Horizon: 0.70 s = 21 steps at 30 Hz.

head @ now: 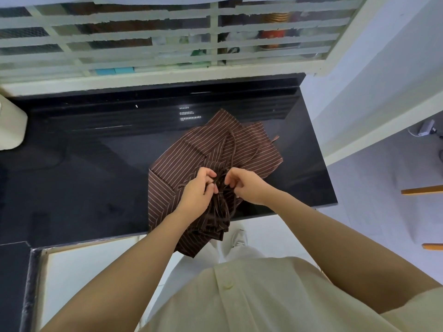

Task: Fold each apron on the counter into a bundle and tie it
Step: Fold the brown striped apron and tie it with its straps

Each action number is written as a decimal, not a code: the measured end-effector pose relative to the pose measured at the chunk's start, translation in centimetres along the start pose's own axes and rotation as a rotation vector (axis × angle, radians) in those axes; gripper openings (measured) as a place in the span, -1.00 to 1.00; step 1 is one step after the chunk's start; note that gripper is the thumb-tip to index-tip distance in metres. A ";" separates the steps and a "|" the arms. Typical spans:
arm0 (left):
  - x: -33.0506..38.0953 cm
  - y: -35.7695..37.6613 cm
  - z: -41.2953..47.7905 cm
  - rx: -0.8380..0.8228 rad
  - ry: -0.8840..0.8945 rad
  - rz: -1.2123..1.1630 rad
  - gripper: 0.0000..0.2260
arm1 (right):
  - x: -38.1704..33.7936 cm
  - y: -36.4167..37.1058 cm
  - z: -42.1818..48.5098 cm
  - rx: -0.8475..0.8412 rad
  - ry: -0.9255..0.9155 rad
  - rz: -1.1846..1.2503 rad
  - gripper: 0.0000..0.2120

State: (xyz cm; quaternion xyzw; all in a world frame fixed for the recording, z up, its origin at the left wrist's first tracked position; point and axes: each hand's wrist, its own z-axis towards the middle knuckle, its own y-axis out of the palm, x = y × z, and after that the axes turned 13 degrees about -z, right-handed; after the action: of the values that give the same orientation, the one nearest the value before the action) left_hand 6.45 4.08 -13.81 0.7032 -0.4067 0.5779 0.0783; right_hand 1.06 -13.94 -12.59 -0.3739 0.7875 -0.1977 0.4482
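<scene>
hands: left hand (199, 190) and right hand (247, 185) both pinch the apron strings (221, 185) between them | apron (215, 152): loosely gathered on the counter (96, 164), spreading beyond the grip, hanging below it | progress: folding rough; knot seemingly under way, not finished

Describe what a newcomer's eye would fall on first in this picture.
A brown pinstriped apron lies crumpled on the glossy black counter, its near part spilling over the front edge. Over its middle, the left hand and right hand pinch its dark straps. Behind the counter, a pale slatted grille fills the top.
</scene>
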 end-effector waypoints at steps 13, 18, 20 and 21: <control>-0.2 -0.2 0.0 0.129 -0.055 -0.057 -0.90 | -0.9 1.9 0.0 0.252 -0.333 -0.211 -0.93; -0.4 -0.2 -0.4 0.122 -0.056 -0.160 -0.91 | -1.4 1.9 1.2 0.363 -0.188 -0.008 -0.90; -0.6 -0.4 -0.3 0.121 -0.066 -0.178 -0.92 | -1.7 1.9 1.3 0.327 -0.126 0.072 -0.91; -0.7 -0.4 -0.4 0.125 -0.082 -0.184 -0.91 | -1.8 2.0 1.3 0.306 -0.067 0.133 -0.92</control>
State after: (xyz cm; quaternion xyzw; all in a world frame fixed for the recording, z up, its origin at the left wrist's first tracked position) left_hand 6.43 4.84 -14.14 0.7640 -0.3066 0.5634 0.0703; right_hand 1.95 -11.23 -13.54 -0.2544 0.7559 -0.2727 0.5380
